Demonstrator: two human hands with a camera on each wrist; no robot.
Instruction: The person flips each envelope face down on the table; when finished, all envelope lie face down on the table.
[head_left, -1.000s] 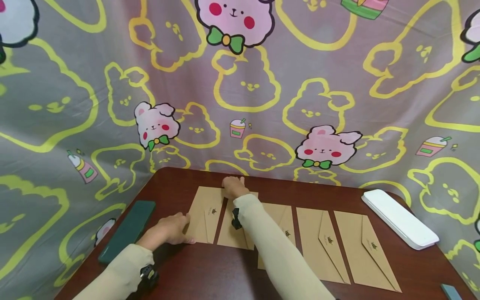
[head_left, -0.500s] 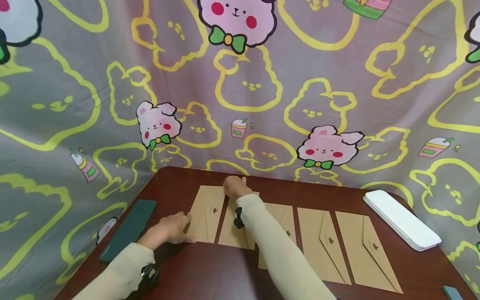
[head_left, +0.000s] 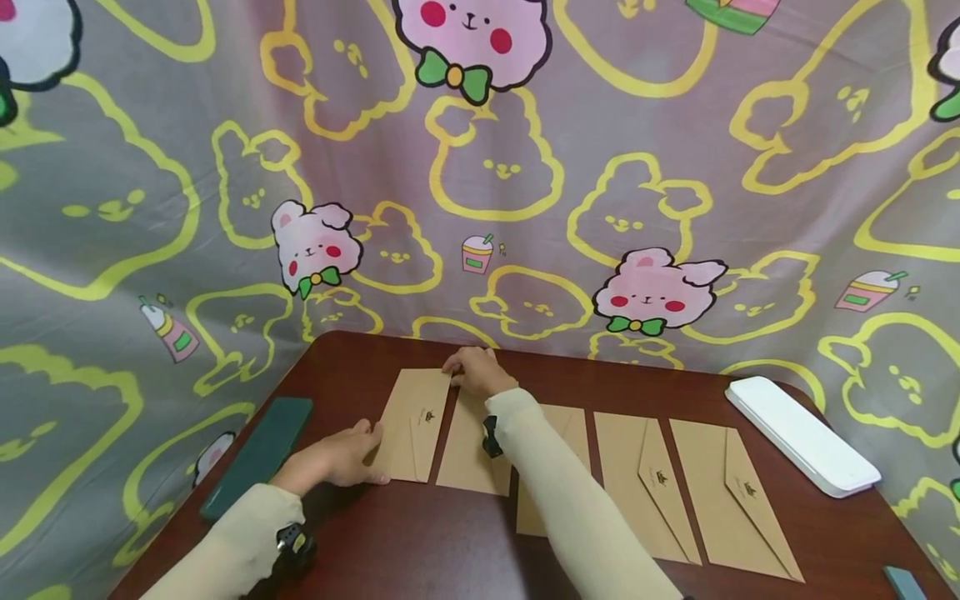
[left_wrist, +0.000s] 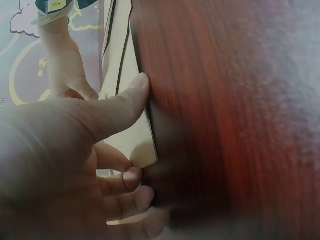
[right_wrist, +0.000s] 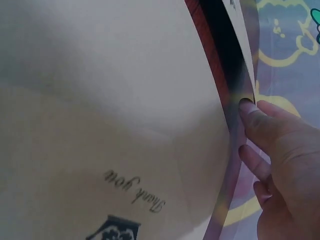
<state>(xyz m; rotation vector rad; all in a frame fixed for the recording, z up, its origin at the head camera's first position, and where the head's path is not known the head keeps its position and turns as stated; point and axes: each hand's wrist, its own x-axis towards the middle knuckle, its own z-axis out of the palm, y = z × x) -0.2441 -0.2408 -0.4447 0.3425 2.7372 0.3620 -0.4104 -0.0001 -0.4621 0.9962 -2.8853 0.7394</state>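
Observation:
A brown paper envelope (head_left: 411, 408) lies leftmost in a row of several like it, its triangular flap bearing a small crown print. My left hand (head_left: 348, 454) touches its near left corner, thumb along the near edge and index finger at the left side. At its far right corner, my right hand (head_left: 480, 371) pinches the edge between thumb and index finger. In the right wrist view that hand (right_wrist: 285, 155) is beside a closer envelope (right_wrist: 125, 125) printed "Thank you". The second envelope (head_left: 471, 454) lies beneath my right wrist, and the third (head_left: 573, 433) is partly covered by the forearm.
Two more envelopes (head_left: 731, 500) continue the row on the brown table (head_left: 420, 542). A dark green case (head_left: 258, 454) lies at the left edge and a white case (head_left: 802, 437) at the right. A small blue-grey item (head_left: 903, 582) lies front right. A cartoon-print curtain (head_left: 525, 242) hangs behind.
My right hand's curled fingers have loosened and spread at the far corner of the leftmost envelope, and its wrist has shifted slightly right. My left hand stays where it was.

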